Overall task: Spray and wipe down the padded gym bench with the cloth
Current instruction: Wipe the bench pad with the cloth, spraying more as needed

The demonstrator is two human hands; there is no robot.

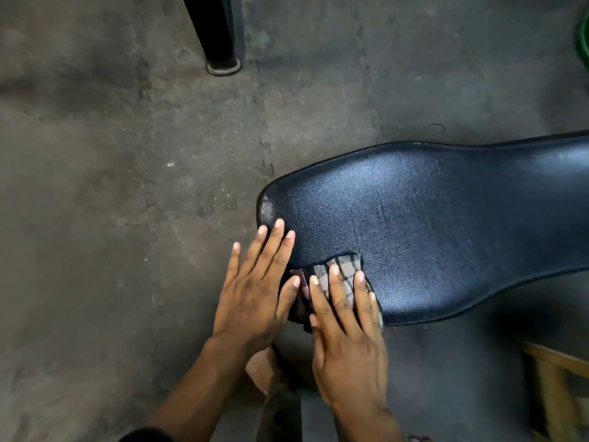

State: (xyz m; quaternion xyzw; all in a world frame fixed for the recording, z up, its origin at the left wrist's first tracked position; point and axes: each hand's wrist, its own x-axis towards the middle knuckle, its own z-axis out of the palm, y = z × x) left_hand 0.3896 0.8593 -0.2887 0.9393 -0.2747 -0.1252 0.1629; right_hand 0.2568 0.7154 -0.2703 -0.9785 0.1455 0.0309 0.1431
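Note:
The padded gym bench (430,224) is black textured vinyl, running from the centre out past the right edge. A checked grey and maroon cloth (345,271) lies on the near left corner of the pad. My right hand (347,330) lies flat on the cloth, fingers spread, pressing it onto the pad. My left hand (255,288) lies flat beside it, fingers spread over the pad's rounded left end, thumb touching the cloth's edge. Most of the cloth is hidden under my hands. No spray bottle is in view.
Worn grey rubber floor mats (111,218) surround the bench. A black equipment leg (220,36) stands at the top centre. A wooden frame (554,387) sits at the lower right, and something green (583,39) shows at the top right edge.

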